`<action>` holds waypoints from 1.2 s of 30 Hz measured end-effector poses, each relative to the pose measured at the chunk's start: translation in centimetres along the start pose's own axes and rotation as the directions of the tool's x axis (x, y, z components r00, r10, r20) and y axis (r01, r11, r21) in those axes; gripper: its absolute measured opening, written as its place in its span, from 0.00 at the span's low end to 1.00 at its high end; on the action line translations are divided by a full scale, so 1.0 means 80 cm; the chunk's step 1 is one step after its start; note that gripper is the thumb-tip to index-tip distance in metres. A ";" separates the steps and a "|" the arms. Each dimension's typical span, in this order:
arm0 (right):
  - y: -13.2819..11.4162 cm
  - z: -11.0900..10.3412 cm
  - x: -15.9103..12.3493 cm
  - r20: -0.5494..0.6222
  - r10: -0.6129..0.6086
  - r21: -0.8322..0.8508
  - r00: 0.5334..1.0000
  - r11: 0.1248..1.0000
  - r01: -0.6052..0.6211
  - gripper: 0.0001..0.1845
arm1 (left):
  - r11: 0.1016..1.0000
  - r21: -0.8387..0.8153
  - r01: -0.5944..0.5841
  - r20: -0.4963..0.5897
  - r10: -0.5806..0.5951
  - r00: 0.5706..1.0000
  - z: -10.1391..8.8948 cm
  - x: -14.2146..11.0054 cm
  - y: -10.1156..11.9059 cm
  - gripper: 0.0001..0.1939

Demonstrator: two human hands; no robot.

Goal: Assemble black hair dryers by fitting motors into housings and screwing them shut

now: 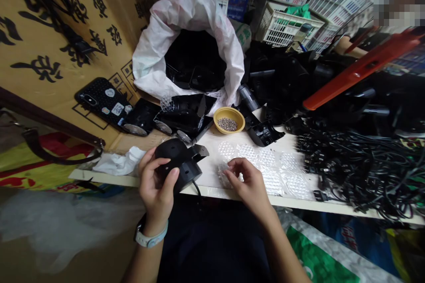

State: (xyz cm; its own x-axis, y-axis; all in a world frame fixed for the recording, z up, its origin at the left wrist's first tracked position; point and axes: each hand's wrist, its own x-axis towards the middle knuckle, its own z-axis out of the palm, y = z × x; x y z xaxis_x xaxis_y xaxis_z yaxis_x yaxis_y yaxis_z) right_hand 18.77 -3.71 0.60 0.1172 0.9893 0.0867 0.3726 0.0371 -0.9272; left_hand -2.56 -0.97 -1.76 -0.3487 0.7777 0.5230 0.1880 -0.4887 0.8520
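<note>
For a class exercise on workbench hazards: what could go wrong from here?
The open bowl of small metal pieces might spill if knocked. The black housing, held in the left hand near the table's front edge, could fall if the grip slips. Tangled cables reaching that edge might snag.

From here I see a matte black plastic housing (174, 149), rounded, with small holes in its face, held tilted in the left hand (154, 185) above the edge of the white tabletop (212, 141). A glossy dark flap (199, 153) juts from its right side, and a thin black cord (198, 189) hangs from its lower end. Clear dimpled plastic pieces (270, 181) lie flat in rows, the nearest by the fingertips of the right hand (247, 183); whether they touch, I can't tell.
</note>
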 end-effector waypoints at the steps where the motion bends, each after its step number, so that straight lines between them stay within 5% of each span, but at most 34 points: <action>1: -0.001 0.001 0.000 -0.004 -0.013 -0.013 1.000 1.000 0.013 0.06 | 1.000 0.002 -0.004 0.000 0.004 1.000 0.000 0.000 0.000 0.10; 9: -0.008 0.004 -0.009 0.057 -0.017 0.052 0.998 0.999 0.014 0.08 | 0.997 0.078 0.022 0.038 -0.025 0.999 0.006 0.005 0.013 0.13; 13: -0.006 0.005 -0.010 0.047 0.015 0.135 0.999 0.991 -0.022 0.07 | 0.920 0.320 -0.228 0.048 0.224 0.973 0.005 0.007 0.035 0.20; 17: -0.003 0.007 -0.010 0.034 0.022 0.192 0.999 0.981 -0.028 0.07 | 0.696 0.522 -0.492 0.310 0.382 0.871 0.011 0.000 0.065 0.14; 20: -0.001 0.007 -0.009 0.027 0.020 0.238 0.999 0.971 -0.026 0.06 | 0.613 0.603 -0.510 0.470 0.243 0.849 0.027 -0.007 0.084 0.11; 24: -0.002 0.006 -0.008 0.017 0.018 0.289 1.000 0.957 -0.022 0.06 | 0.595 0.656 -0.464 0.526 0.081 0.847 0.047 -0.012 0.097 0.09; 28: -0.006 0.005 -0.008 -0.001 0.013 0.313 1.000 0.950 -0.012 0.05 | 0.613 0.642 -0.461 0.550 0.051 0.834 0.054 -0.011 0.099 0.02; 36: 0.002 -0.013 -0.005 -0.159 0.105 0.410 0.982 0.912 -0.031 0.09 | 0.547 0.686 -0.480 0.538 0.063 0.841 0.052 -0.006 0.095 0.07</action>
State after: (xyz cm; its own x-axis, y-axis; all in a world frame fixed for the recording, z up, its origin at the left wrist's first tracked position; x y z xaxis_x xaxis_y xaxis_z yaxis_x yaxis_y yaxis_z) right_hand 19.76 -4.27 0.82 0.3002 0.9528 0.0457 -0.0410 0.0607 -0.9973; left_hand 2.86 -3.44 4.55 0.2127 0.8358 0.5061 0.9002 -0.3691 0.2312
